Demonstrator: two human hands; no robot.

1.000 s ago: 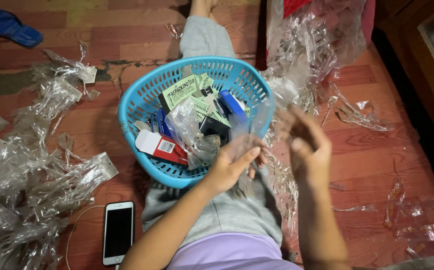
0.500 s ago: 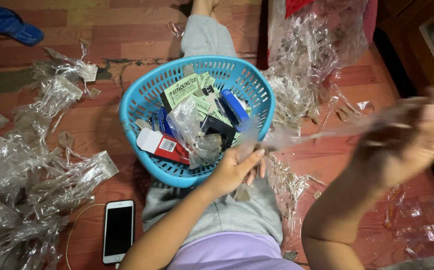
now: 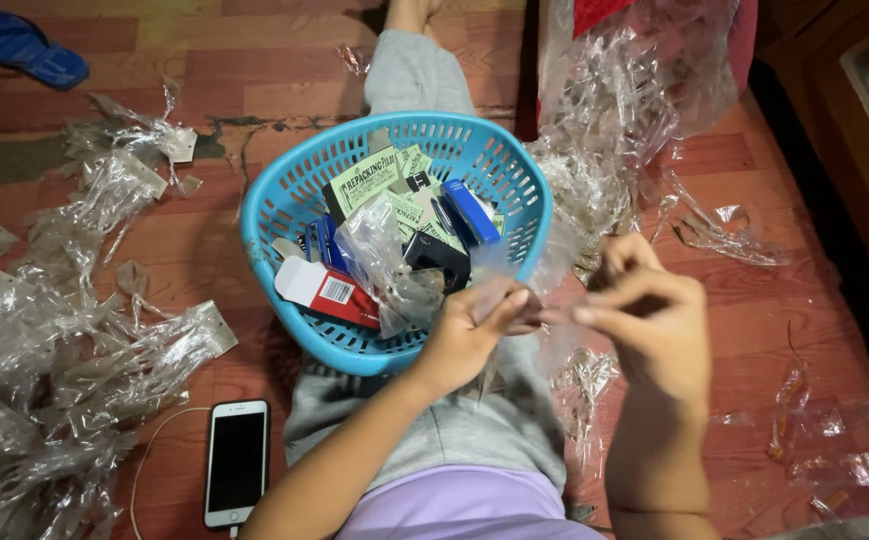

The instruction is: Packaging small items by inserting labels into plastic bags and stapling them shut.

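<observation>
Glossy clear plastic film (image 3: 544, 290) crinkles between my fingers; the basket (image 3: 284, 215) is smooth blue plastic, the floor (image 3: 204, 80) worn wood.

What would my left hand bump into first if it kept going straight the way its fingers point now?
Probably the right hand. The left hand points to the right, its fingertips already close to the right fingers, with a clear plastic wrapper between them. Depth is hard to judge.
</observation>
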